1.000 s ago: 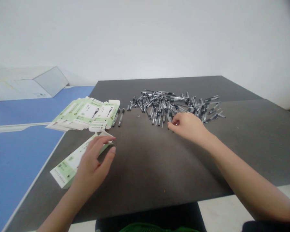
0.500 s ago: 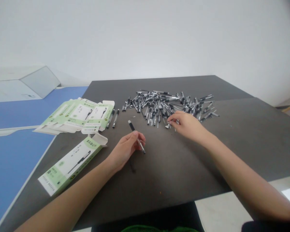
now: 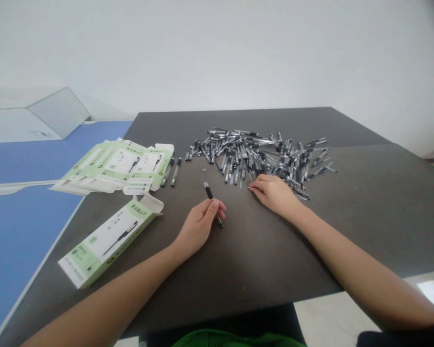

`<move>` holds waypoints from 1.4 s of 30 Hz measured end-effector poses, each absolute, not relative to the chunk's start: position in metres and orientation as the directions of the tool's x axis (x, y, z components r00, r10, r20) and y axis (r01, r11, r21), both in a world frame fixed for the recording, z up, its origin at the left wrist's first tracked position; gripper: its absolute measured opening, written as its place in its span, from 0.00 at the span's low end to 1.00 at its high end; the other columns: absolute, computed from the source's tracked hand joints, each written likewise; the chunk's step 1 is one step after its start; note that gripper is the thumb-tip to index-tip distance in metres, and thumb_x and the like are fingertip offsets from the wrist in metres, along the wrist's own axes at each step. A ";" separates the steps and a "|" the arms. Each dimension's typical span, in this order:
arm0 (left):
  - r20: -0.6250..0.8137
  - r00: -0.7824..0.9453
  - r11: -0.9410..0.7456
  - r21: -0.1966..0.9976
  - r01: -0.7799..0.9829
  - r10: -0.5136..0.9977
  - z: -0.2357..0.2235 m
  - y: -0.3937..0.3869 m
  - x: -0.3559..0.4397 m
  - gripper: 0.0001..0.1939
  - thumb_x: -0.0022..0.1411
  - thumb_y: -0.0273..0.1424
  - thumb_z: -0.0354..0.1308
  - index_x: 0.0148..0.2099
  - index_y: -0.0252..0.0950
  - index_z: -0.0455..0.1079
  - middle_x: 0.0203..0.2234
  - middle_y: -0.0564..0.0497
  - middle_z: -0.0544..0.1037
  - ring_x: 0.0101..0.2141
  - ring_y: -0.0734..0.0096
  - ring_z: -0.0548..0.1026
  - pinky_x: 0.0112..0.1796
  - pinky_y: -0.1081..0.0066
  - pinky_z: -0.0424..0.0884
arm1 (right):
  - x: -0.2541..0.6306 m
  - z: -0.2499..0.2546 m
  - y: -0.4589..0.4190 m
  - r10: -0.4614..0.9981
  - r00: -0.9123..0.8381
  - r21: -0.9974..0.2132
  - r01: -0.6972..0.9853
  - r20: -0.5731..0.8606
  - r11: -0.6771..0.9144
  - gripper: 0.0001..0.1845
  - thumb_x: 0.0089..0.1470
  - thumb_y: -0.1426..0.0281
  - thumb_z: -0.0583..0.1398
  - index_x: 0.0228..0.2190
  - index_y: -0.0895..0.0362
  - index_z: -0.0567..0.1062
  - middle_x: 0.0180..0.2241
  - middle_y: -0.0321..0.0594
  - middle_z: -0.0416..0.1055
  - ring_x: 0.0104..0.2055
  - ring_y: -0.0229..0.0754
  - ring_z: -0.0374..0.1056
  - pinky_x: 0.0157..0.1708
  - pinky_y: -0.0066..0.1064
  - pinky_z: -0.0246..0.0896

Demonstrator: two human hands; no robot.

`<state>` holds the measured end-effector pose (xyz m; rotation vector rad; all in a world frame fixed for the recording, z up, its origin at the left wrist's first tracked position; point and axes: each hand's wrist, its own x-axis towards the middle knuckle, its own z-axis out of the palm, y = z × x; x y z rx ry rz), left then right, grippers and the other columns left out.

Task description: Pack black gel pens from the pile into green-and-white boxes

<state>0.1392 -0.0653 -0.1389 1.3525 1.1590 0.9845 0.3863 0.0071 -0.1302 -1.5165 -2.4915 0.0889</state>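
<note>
**Two bare forearms across a dark grey tabletop (image 3: 361, 221).** The left hand (image 3: 198, 229) is curled, with its fingers (image 3: 207, 212) and thumb closed around the barrel of a black-and-silver ballpoint pen (image 3: 209, 191). The pen's two ends project on either side of the grip, and the pen stands well apart from the other pens. The right hand (image 3: 273, 194) rests low, its fingers drawn together, with their tips at the near edge of a loose heap of black-and-silver pens (image 3: 260, 156). Whether those fingers have hold of a pen cannot be told. Several pens lie just beside the outer edge of this hand. To the left, a long pale-green-and-white cardboard pen box (image 3: 110, 243), its end flap raised, lies near the left forearm. Beyond it is an overlapping stack of flattened pale-green cartons (image 3: 112, 166), with two loose dark pens (image 3: 171, 172) just beside it. A blue tabletop (image 3: 21, 231) adjoins on the far left.
</note>
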 end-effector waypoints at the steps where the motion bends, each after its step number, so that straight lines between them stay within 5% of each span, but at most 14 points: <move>1: -0.038 0.196 0.012 0.991 0.131 0.980 -0.138 -0.065 0.139 0.19 0.70 0.45 0.49 0.37 0.37 0.72 0.28 0.51 0.75 0.33 0.67 0.72 0.38 0.67 0.67 | 0.387 -0.131 0.006 0.874 -0.450 -0.161 0.863 0.184 0.479 0.15 0.64 0.71 0.56 0.40 0.61 0.82 0.39 0.50 0.77 0.43 0.51 0.73 0.46 0.40 0.64; 4: -0.019 0.205 -0.015 0.986 0.163 0.979 -0.135 -0.065 0.140 0.18 0.71 0.44 0.48 0.38 0.37 0.72 0.28 0.51 0.75 0.32 0.66 0.72 0.38 0.67 0.66 | 0.386 -0.129 0.002 0.840 -0.447 -0.243 0.816 0.307 0.524 0.13 0.62 0.72 0.57 0.37 0.60 0.82 0.38 0.49 0.78 0.41 0.49 0.72 0.45 0.40 0.64; 7: 0.003 0.219 -0.044 0.982 0.181 0.976 -0.131 -0.065 0.141 0.18 0.70 0.43 0.49 0.38 0.37 0.72 0.27 0.51 0.75 0.31 0.67 0.71 0.37 0.68 0.66 | 0.378 -0.117 -0.003 0.869 -0.299 -0.540 0.690 0.395 0.483 0.09 0.59 0.70 0.59 0.34 0.59 0.81 0.33 0.43 0.77 0.33 0.42 0.70 0.37 0.35 0.64; 11: 0.034 0.250 -0.081 0.980 0.182 0.968 -0.129 -0.064 0.142 0.17 0.70 0.42 0.49 0.38 0.37 0.72 0.26 0.52 0.73 0.31 0.68 0.71 0.37 0.69 0.65 | 0.350 -0.090 -0.011 0.939 -0.141 -0.896 0.281 0.315 0.343 0.10 0.51 0.62 0.67 0.32 0.57 0.79 0.25 0.35 0.74 0.26 0.36 0.66 0.29 0.30 0.61; 15: 0.049 0.280 -0.102 0.979 0.177 0.959 -0.128 -0.064 0.142 0.15 0.70 0.40 0.49 0.37 0.37 0.72 0.26 0.53 0.72 0.31 0.68 0.70 0.37 0.69 0.65 | 0.317 -0.074 -0.019 0.954 -0.209 -0.976 -0.063 0.217 0.208 0.12 0.46 0.61 0.71 0.30 0.55 0.78 0.31 0.36 0.79 0.33 0.38 0.73 0.35 0.31 0.67; 18: 0.053 0.290 -0.105 0.980 0.168 0.955 -0.127 -0.066 0.142 0.14 0.70 0.39 0.50 0.37 0.38 0.72 0.25 0.54 0.71 0.30 0.69 0.69 0.36 0.70 0.64 | 0.305 -0.075 -0.022 0.954 -0.235 -0.976 -0.157 0.186 0.152 0.12 0.44 0.63 0.72 0.32 0.54 0.80 0.31 0.36 0.80 0.36 0.39 0.75 0.40 0.33 0.69; 22: 0.057 0.288 -0.101 0.985 0.141 0.956 -0.127 -0.067 0.144 0.14 0.69 0.39 0.52 0.37 0.37 0.73 0.25 0.54 0.72 0.30 0.70 0.69 0.36 0.70 0.64 | 0.306 -0.078 -0.025 0.962 -0.189 -0.977 -0.118 0.196 0.176 0.14 0.49 0.62 0.69 0.39 0.53 0.82 0.34 0.37 0.81 0.38 0.39 0.75 0.43 0.35 0.69; 27: 0.092 0.209 -0.102 0.994 0.039 0.974 -0.123 -0.061 0.139 0.16 0.68 0.43 0.54 0.38 0.36 0.73 0.26 0.53 0.73 0.30 0.69 0.72 0.37 0.69 0.67 | 0.310 -0.078 -0.020 0.962 -0.193 -0.975 -0.150 0.192 0.164 0.12 0.48 0.61 0.70 0.32 0.55 0.81 0.32 0.38 0.81 0.32 0.37 0.72 0.37 0.31 0.68; 33: 0.230 -0.182 -0.256 0.957 -0.136 0.956 -0.091 -0.038 0.097 0.13 0.67 0.41 0.56 0.35 0.37 0.72 0.19 0.58 0.62 0.25 0.74 0.69 0.32 0.74 0.67 | 0.296 -0.074 0.011 0.923 -0.381 -0.989 -0.145 0.047 -0.010 0.11 0.52 0.63 0.67 0.28 0.58 0.77 0.27 0.37 0.77 0.25 0.32 0.67 0.28 0.26 0.65; 35: 0.267 -0.302 -0.325 0.932 -0.160 0.915 -0.080 -0.034 0.082 0.12 0.66 0.38 0.58 0.32 0.37 0.72 0.16 0.59 0.58 0.20 0.76 0.64 0.27 0.74 0.64 | 0.286 -0.075 0.028 0.927 -0.374 -1.000 -0.005 0.008 0.007 0.05 0.58 0.69 0.62 0.34 0.59 0.77 0.27 0.36 0.75 0.23 0.32 0.65 0.27 0.26 0.66; 38: 0.257 -0.346 -0.339 0.919 -0.202 0.902 -0.074 -0.032 0.074 0.11 0.64 0.35 0.58 0.29 0.37 0.70 0.14 0.61 0.54 0.17 0.77 0.57 0.22 0.75 0.58 | 0.268 -0.080 0.057 0.958 -0.286 -0.929 0.361 -0.025 0.084 0.18 0.60 0.79 0.52 0.47 0.60 0.75 0.28 0.36 0.74 0.22 0.32 0.65 0.27 0.26 0.66; 42: 0.210 -0.255 -0.265 0.942 -0.207 0.944 -0.077 -0.036 0.081 0.10 0.64 0.33 0.56 0.29 0.37 0.69 0.14 0.61 0.53 0.17 0.77 0.55 0.21 0.74 0.56 | 0.249 -0.090 0.096 0.976 -0.216 -0.787 0.605 -0.016 0.120 0.19 0.54 0.82 0.52 0.43 0.64 0.78 0.27 0.41 0.75 0.25 0.39 0.69 0.31 0.31 0.68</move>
